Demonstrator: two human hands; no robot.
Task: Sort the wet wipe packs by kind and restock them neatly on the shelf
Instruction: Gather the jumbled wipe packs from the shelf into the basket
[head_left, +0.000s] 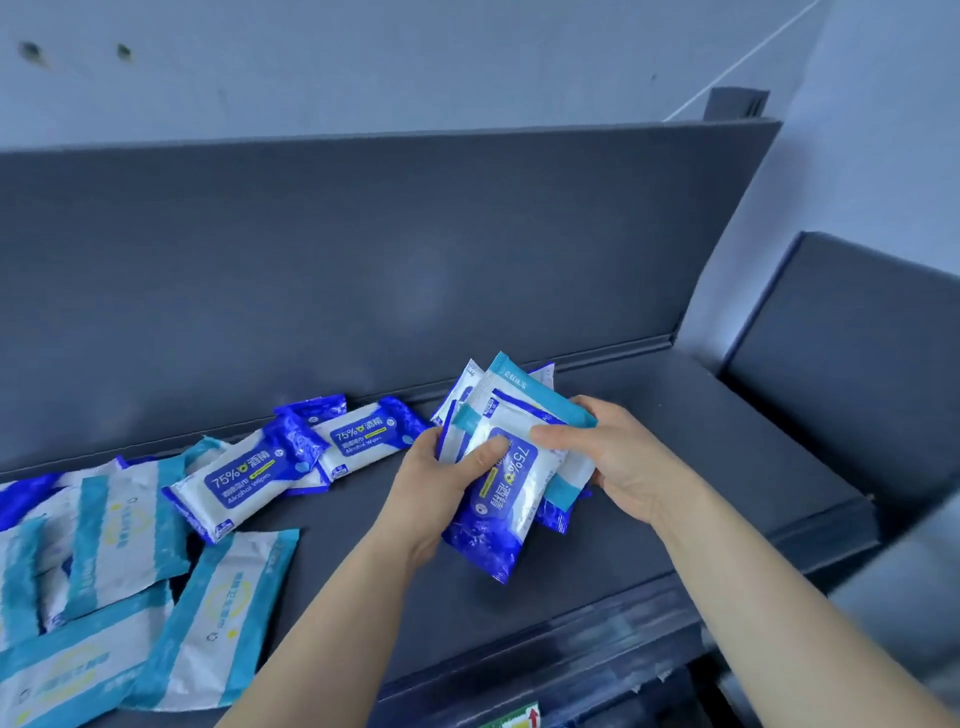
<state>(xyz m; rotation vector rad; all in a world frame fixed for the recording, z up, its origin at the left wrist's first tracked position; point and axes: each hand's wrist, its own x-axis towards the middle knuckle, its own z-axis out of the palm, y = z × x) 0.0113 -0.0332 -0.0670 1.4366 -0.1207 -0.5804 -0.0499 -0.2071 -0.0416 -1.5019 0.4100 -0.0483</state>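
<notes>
Item: a fanned bundle of wipe packs (511, 447), being held above the right half of a dark grey shelf (675, 467). The left hand (441, 467) is closing around the bundle's left edge, thumb pressing on the front of the top pack. The right hand (613, 457) is gripping the right edge, fingers curling over the front.

Top pack in the bundle: a dark blue and white alcohol wipe pack (498, 499), its label reading "75%" with Chinese characters beside it; the smaller print is too blurred to read. Behind it, teal-banded packs and further dark blue ones are overlapping, so their count cannot be told and their labels are mostly hidden.

Lying loose on the shelf, to the left:
- One blue pack (236, 483), label showing "75%", Chinese characters and "Alcohol Wipes".
- A second blue pack (363, 436), same "75%" label, lower line hard to read.
- A third blue pack (311, 410), mostly covered by the other two.
- A heap of teal and white packs (130, 571), overlapping, bearing a pale yellow round emblem whose writing cannot be made out; several are being cut off by the left and bottom edges.

Below the shelf's front lip, a label with a red arrow (519, 719) is showing only in part.
</notes>
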